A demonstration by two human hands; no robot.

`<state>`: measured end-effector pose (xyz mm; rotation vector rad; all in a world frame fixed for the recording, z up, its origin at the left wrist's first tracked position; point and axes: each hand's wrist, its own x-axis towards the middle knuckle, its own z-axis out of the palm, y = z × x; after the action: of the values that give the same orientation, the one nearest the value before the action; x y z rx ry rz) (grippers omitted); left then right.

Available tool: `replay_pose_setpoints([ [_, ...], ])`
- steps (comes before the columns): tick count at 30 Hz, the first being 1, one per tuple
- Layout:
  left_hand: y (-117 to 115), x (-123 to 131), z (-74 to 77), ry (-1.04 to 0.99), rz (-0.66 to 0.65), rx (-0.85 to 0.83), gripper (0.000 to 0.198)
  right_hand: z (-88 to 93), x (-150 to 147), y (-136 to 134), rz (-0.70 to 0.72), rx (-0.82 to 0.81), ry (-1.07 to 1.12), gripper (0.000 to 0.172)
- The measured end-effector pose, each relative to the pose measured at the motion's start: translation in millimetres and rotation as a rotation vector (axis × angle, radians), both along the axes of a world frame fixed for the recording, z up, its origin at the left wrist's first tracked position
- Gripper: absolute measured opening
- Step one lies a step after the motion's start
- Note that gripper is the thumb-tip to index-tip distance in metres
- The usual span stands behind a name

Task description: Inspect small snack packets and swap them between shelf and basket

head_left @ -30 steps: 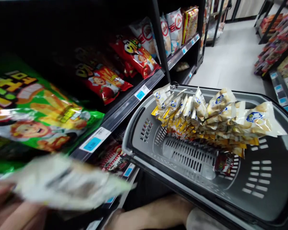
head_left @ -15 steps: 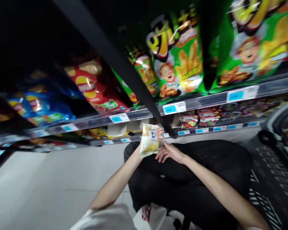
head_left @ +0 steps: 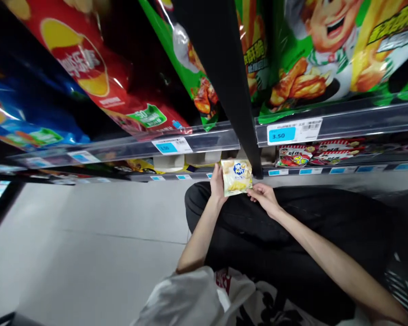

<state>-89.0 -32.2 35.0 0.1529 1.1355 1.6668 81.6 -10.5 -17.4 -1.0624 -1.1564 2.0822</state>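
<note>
A small pale-yellow snack packet (head_left: 237, 176) with a blue logo is held in front of the lowest shelf, just left of the black shelf post (head_left: 224, 77). My left hand (head_left: 217, 183) grips its left edge. My right hand (head_left: 263, 195) pinches its lower right corner. Both forearms reach out over my black-trousered knees.
Large green (head_left: 309, 59), red (head_left: 88, 68) and blue (head_left: 17, 122) chip bags fill the shelf above, with price tags (head_left: 294, 132) on the rail. Small red packets (head_left: 292, 156) and cartons sit on the low shelf. Pale tiled floor (head_left: 81, 235) lies to the left.
The view turned away from the grey basket to the low shelf. The packet has turned face-on, and my right hand, open before, now holds its corner.
</note>
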Motion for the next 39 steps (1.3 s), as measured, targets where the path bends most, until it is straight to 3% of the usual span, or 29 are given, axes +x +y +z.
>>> replay_pose_setpoints([
  [4, -2.8, -0.1, -15.3, 0.132, 0.110, 0.000, 0.057, 1.7, -0.2, -0.1, 0.029, 0.032, -0.012, 0.046],
  [8, 1.5, 2.4, -37.9, 0.233, 0.120, -0.120, 0.049, 2.7, 0.3, -1.2, 0.073, 0.074, -0.002, 0.053],
  [11, 4.2, 6.1, -46.6, 0.355, 0.133, -0.137, 0.042, 0.7, -0.4, -3.5, 0.075, 0.071, 0.010, 0.067],
  [14, 4.0, 8.5, -47.6, 0.390, 0.147, -0.115, 0.041, -3.4, -1.6, -5.3, 0.049, 0.078, -0.017, 0.079],
  [21, 0.5, 11.1, -44.4, 0.455, 0.108, -0.040, 0.048, -5.7, 2.3, -1.5, 0.067, 0.246, -0.054, 0.077],
  [27, -4.2, 12.6, -40.0, 0.480, 0.063, 0.033, 0.059, 4.5, 8.3, -1.9, 0.105, 0.397, -0.056, 0.068],
  [31, -6.8, 9.6, -42.0, 0.506, 0.056, 0.044, 0.065, 11.7, 9.5, -1.8, 0.124, 0.378, 0.023, 0.068],
  [39, -13.5, 5.2, -46.3, 0.565, 0.007, 0.079, 0.066, 27.0, 14.5, 13.1, -0.036, 0.452, 0.048, 0.045],
])
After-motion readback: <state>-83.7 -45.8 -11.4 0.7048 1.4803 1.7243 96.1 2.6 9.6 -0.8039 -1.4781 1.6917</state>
